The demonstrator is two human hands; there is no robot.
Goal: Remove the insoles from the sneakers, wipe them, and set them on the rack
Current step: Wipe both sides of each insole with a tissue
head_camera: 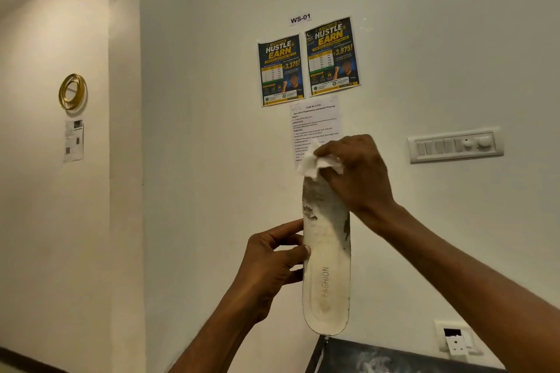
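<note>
Cream insole (326,254) upright, toe end grimy, peeling

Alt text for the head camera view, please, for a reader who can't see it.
A person's left hand holds a worn cream insole upright while the right hand presses a crumpled white wipe against its dirty top end. Posters and a switch panel hang on the wall behind.

2 dark "Hustle & Earn" posters (308,62) hang side by side on a pale wall (424,39) beneath a "WS-01" label (300,19), with a printed task sheet (315,124) taped just below. A switch panel (455,146) sits to the right; a gold ring ornament (72,91) hangs at left above a small paper notice (74,140).
</note>
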